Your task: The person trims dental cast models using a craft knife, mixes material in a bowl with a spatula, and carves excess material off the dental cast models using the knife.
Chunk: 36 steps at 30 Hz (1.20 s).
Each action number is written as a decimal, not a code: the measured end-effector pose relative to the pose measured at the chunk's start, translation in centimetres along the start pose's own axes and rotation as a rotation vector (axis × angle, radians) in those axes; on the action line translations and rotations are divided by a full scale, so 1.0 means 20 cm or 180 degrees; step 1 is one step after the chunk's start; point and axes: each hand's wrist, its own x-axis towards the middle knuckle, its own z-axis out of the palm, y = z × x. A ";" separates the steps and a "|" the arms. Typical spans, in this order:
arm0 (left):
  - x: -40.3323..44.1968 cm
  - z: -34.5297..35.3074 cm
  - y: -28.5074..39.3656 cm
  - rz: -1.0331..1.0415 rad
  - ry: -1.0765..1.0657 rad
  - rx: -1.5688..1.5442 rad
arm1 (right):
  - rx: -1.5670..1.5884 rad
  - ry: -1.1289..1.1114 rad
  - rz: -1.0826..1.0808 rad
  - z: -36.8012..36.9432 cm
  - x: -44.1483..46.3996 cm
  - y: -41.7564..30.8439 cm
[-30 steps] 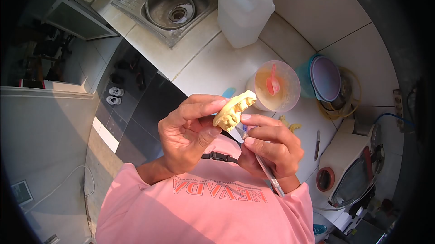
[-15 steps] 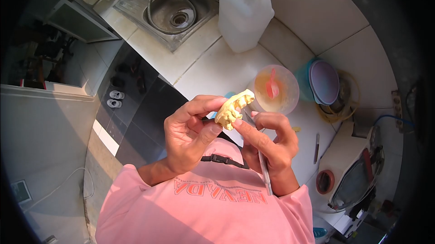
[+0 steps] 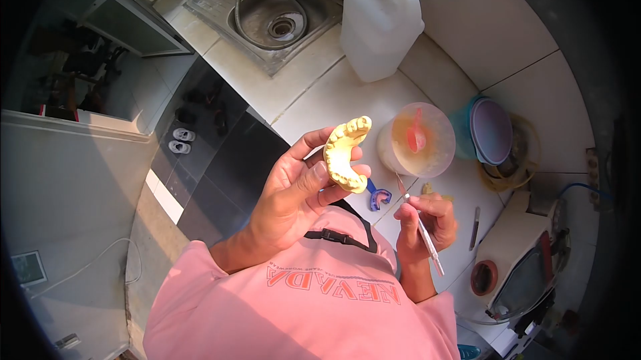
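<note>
In my left hand [image 3: 294, 186] is a pale yellow dental cast [image 3: 339, 149], gripped by its edge, its horseshoe row of teeth turned up to view. My right hand [image 3: 431, 223] pinches a slim knife [image 3: 424, 238] by its handle, blade tip pointing up and away from me. The knife stays apart from the cast. Just beyond and between my hands, a blue impression tray [image 3: 372, 190] with pink material lies on the white counter. Behind my right fingers sits a yellow piece [image 3: 442, 196], partly hidden.
A tub [image 3: 437, 159] of powder with a red scoop [image 3: 416, 138] stands on the counter. Around it are a white jug [image 3: 380, 23], stacked bowls [image 3: 491, 129], a metal tool [image 3: 475, 228] and a white machine [image 3: 511, 253]. A steel sink [image 3: 320, 9] is at the back.
My right hand has moved away from the cast, to the right and down, with the knife. My left hand has turned the cast so its arch faces up. The blue tray has come into fuller view.
</note>
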 end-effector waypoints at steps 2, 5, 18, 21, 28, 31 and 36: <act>0.00 0.00 0.01 -0.0182 0.0076 -0.0288 | -0.0011 0.0144 -0.0230 0.02 0.00 -0.01; 0.00 0.02 0.01 -0.0241 0.0181 -0.0253 | -0.0243 0.0034 -0.0569 0.06 0.03 -0.06; 0.00 0.00 -0.01 -0.0727 0.0306 -0.0629 | -0.0365 -0.0329 -0.0999 0.12 0.11 -0.05; 0.00 -0.01 -0.01 -0.0749 0.0309 -0.0777 | -0.0369 -0.0471 -0.0957 0.11 0.09 -0.03; 0.00 0.00 -0.03 -0.0534 0.0435 -0.0554 | 0.0159 0.0022 -0.0334 0.05 -0.04 0.02; -0.01 -0.01 -0.05 -0.0334 0.0347 -0.0368 | 0.0099 -0.0188 -0.0197 0.05 0.04 -0.03; -0.02 0.00 -0.06 -0.0282 0.0135 -0.0258 | 0.0396 -0.0289 0.0291 0.13 0.15 -0.11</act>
